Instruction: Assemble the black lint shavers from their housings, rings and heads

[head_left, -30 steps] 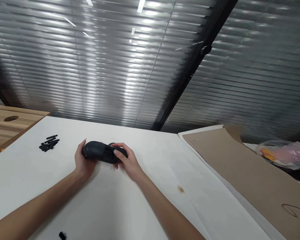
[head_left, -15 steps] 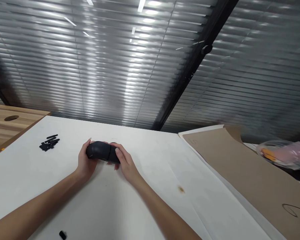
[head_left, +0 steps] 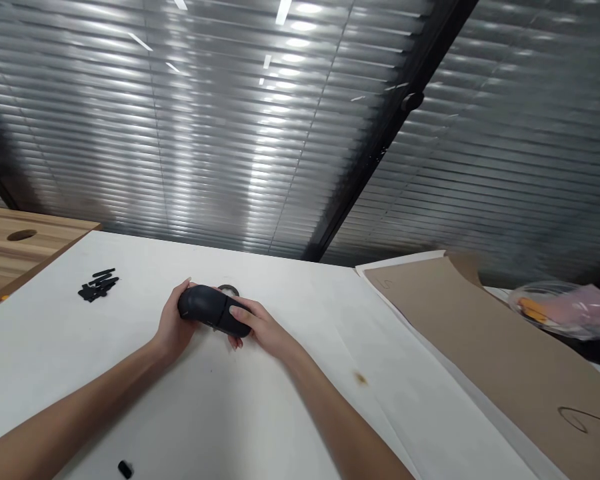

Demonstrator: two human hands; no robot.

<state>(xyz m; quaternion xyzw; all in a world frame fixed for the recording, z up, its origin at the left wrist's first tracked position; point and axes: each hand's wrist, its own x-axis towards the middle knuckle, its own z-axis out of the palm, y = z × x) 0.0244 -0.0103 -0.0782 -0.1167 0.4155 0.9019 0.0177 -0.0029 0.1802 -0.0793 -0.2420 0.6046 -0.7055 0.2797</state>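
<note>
Both forearms reach in from the lower corners of the view and angle toward each other, meeting just above a white table top (head_left: 80, 393). The left hand (head_left: 173, 322) cups the left end of a black plastic casing (head_left: 211, 311), its fingers curling up around the rounded shell. The right hand (head_left: 263, 327) comes in flatter from the other side, with its fingers (head_left: 243, 317) laid across the casing's right end and a fingertip showing beneath it. Both hands are firmly grasping the casing, which is held between them just above the table, though any contact with the surface cannot be made out. Just beyond the grip, partly hidden behind the casing, sits a dark ring (head_left: 229, 289). Well to the left of the left hand lies a small cluster of black pieces (head_left: 98, 287), and a small black piece (head_left: 125, 469) lies nearer the camera, below the left forearm. A brown cardboard sheet (head_left: 480, 353) lies well to the right of the right hand.
</note>
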